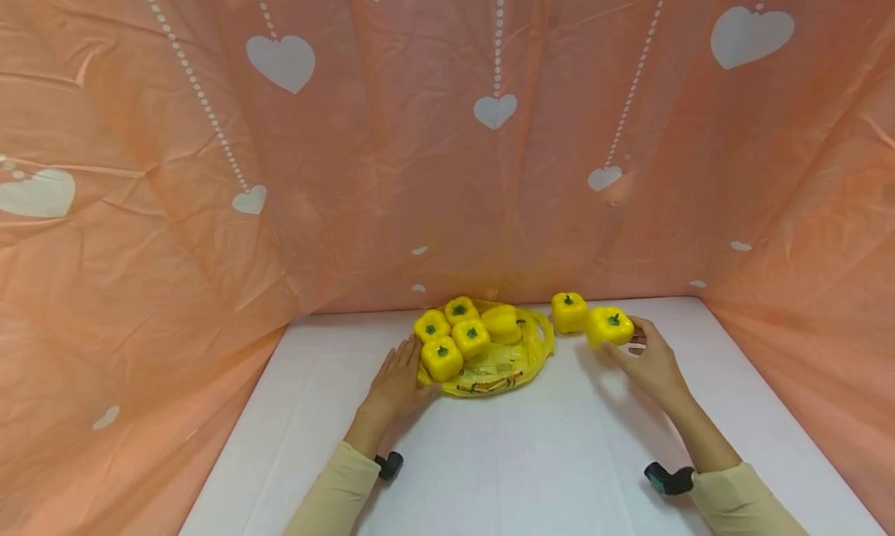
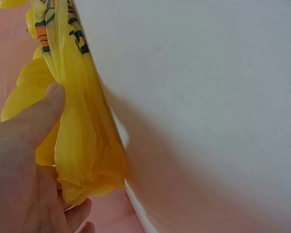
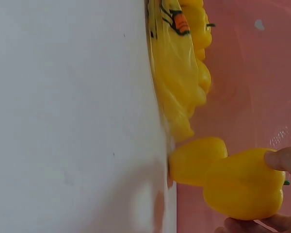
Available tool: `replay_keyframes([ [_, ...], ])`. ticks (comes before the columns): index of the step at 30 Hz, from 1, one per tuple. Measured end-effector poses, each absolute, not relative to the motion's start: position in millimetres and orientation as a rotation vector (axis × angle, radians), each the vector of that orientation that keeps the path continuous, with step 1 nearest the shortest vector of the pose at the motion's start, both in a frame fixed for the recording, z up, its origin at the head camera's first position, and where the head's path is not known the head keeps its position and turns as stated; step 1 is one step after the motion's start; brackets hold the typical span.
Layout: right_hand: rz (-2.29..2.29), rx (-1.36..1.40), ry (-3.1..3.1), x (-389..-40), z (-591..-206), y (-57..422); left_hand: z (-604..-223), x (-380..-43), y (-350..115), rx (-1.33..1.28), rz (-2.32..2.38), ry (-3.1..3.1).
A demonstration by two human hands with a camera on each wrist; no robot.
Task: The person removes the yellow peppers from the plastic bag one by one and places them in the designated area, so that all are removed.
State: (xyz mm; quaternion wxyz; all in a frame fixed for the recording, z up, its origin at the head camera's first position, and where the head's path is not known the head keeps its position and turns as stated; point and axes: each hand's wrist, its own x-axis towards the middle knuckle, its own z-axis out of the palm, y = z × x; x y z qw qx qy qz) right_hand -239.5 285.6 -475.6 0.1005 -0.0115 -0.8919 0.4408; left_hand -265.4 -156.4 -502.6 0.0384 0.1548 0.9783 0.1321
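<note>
Several yellow bell peppers (image 1: pixel 442 358) with green stems sit on a yellow plastic bag (image 1: pixel 527 361) laid on the table; one pepper (image 1: pixel 502 324) lies on its side. My left hand (image 1: pixel 397 382) is against the bag's left edge, fingers extended beside the peppers, with the thumb (image 2: pixel 52 94) touching the plastic in the left wrist view. To the bag's right, my right hand (image 1: pixel 653 365) holds a yellow bell pepper (image 1: pixel 611 326) between thumb and fingers, raised off the table. Just left of it another yellow bell pepper (image 1: pixel 569 313) stands on the table.
A white table (image 1: pixel 517 466) extends in front of the bag. Orange-pink cloth with white hearts (image 1: pixel 447 210) hangs behind and along both sides. Dark wrist-worn devices (image 1: pixel 669 478) are on both arms.
</note>
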Motion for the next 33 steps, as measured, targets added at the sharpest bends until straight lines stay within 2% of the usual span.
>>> replay_keyframes([
  [33,1.337,-0.151,-2.624,-285,-488,308,-501,-265,-157,0.484,0.381,2.993],
])
